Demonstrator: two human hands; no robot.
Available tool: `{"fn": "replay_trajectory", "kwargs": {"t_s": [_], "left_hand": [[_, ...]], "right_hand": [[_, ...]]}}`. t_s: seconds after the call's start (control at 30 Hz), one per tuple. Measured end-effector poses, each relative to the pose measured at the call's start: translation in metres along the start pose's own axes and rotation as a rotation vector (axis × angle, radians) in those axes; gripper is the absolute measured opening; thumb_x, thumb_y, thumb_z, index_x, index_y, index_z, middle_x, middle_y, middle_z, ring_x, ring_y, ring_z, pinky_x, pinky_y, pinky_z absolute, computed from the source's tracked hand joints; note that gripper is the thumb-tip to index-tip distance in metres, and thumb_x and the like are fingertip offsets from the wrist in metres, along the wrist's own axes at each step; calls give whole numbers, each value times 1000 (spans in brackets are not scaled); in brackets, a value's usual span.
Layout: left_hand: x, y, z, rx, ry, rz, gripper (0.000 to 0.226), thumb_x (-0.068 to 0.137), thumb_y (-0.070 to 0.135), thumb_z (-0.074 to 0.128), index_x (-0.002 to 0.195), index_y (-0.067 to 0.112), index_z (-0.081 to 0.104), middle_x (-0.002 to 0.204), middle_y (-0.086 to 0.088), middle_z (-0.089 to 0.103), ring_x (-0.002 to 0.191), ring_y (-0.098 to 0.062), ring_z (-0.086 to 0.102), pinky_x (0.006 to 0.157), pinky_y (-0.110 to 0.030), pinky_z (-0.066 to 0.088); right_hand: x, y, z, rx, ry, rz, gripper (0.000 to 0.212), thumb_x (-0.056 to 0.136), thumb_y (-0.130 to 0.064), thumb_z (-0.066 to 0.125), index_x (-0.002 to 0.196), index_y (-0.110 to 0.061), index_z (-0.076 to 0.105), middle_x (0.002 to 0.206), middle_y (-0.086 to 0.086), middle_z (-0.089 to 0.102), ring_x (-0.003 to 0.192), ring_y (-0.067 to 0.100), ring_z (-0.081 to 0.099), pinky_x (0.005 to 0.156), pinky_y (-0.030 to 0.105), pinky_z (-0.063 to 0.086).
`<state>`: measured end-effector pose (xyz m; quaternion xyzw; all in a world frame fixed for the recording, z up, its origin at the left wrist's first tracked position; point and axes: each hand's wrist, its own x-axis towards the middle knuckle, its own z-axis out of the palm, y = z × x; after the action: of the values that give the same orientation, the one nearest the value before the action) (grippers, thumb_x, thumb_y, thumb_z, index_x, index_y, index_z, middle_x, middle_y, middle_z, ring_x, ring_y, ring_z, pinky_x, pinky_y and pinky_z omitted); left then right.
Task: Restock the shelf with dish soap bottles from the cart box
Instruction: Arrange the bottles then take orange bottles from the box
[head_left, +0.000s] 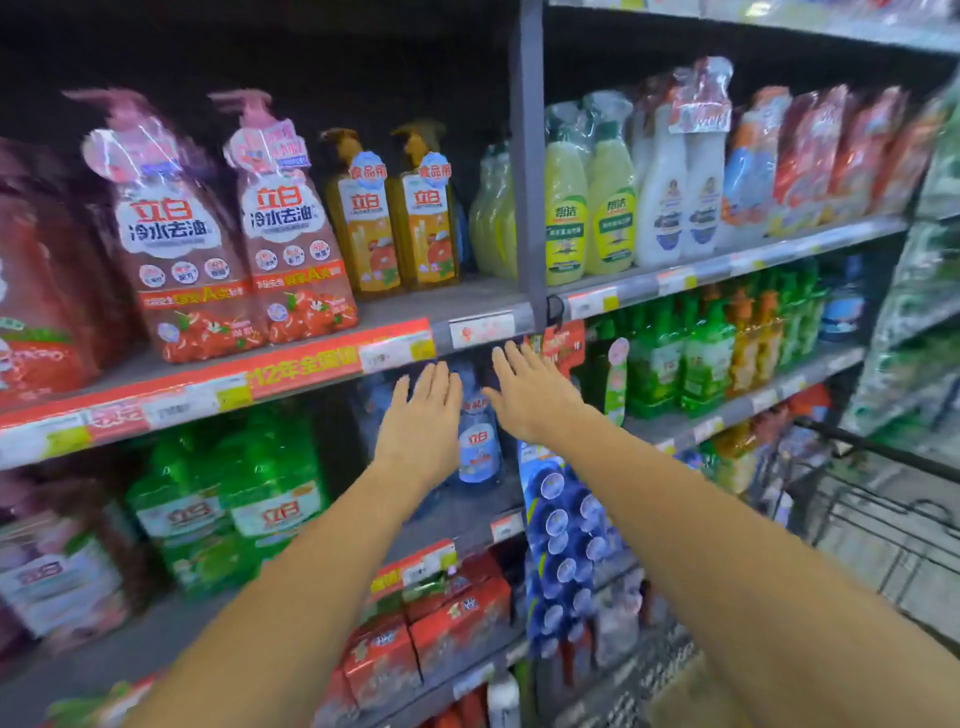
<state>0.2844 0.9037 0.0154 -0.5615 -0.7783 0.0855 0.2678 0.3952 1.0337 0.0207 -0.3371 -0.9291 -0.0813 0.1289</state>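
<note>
A clear-blue dish soap bottle (478, 447) with a red logo stands on the middle shelf (467, 512), just under the red price rail. My left hand (423, 415) is flat with fingers apart on its left side, and my right hand (530, 395) is flat with fingers apart on its right. Both hands hover in front of the bottle; neither holds anything. More blue bottles behind it are dim and partly hidden by my hands.
Green soap bottles (234, 499) fill the same shelf to the left. Pink and orange pump bottles (291, 228) stand on the shelf above. A hanging strip of blue packs (561, 540) dangles at the shelf post. The wire cart (883, 499) is at the right edge.
</note>
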Motion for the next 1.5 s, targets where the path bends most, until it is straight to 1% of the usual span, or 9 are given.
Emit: {"fn": "replay_trajectory", "kwargs": {"t_s": [0.17, 0.23, 0.33, 0.47, 0.57, 0.87, 1.17, 1.3, 1.5], "left_hand": [[-66, 59, 31, -182, -70, 22, 64, 95, 28, 21, 153, 1, 14, 159, -17, 22, 147, -29, 22, 117, -40, 19], [-91, 88, 44, -264, -122, 54, 62, 98, 32, 31, 151, 1, 20, 155, -17, 29, 143, -30, 27, 115, -41, 23], [-133, 134, 60, -324, -211, 171, 57, 99, 36, 39, 145, 4, 32, 145, -15, 41, 136, -31, 34, 108, -41, 31], [-180, 188, 64, -349, -257, 295, 53, 97, 40, 40, 137, 6, 41, 133, -13, 51, 127, -29, 42, 102, -39, 35], [-197, 228, 52, -349, -273, 362, 53, 97, 41, 41, 137, 6, 41, 136, -14, 50, 131, -30, 41, 107, -39, 33], [-228, 346, -4, -350, -344, 492, 51, 99, 43, 40, 136, 7, 42, 136, -14, 48, 128, -33, 41, 103, -43, 40], [-237, 513, -68, -395, -384, 608, 39, 99, 38, 42, 128, 13, 49, 131, -10, 56, 121, -30, 54, 91, -40, 47], [-233, 556, -77, -390, -369, 618, 40, 98, 41, 42, 125, 12, 53, 126, -9, 59, 115, -29, 59, 88, -38, 48], [-227, 588, -67, -414, -528, 581, 37, 99, 38, 43, 122, 11, 54, 125, -10, 59, 116, -30, 57, 89, -40, 47]], "right_hand": [[-105, -8, 62, 25, -247, 56, 69, 101, -51, 25, 148, -1, 32, 150, 20, 36, 139, 34, 36, 110, 47, 31], [-149, -5, 80, 36, -343, 79, 63, 99, -48, 30, 141, -1, 40, 142, 20, 44, 132, 36, 43, 107, 47, 35], [-217, 1, 94, 144, -462, 160, 55, 102, -38, 46, 141, -1, 39, 144, 19, 44, 134, 36, 44, 110, 44, 36], [-294, 9, 95, 171, -535, 240, 52, 103, -38, 46, 139, 0, 41, 141, 20, 48, 132, 34, 46, 106, 39, 35], [-340, 35, 105, 144, -596, 312, 55, 103, -38, 44, 144, -2, 38, 143, 18, 47, 133, 35, 46, 107, 42, 37], [-464, 123, 107, 194, -582, 449, 60, 100, -42, 49, 150, -13, 32, 155, 13, 35, 143, 34, 34, 116, 48, 32], [-579, 231, 104, 247, -561, 584, 48, 98, -34, 49, 138, -9, 43, 138, 17, 50, 128, 38, 48, 106, 48, 41], [-609, 268, 110, 266, -605, 599, 41, 101, -30, 46, 133, -5, 45, 135, 20, 50, 126, 39, 48, 104, 47, 43], [-610, 295, 136, 330, -727, 541, 37, 101, -28, 47, 131, -5, 49, 136, 18, 53, 124, 37, 52, 97, 42, 44]]}}
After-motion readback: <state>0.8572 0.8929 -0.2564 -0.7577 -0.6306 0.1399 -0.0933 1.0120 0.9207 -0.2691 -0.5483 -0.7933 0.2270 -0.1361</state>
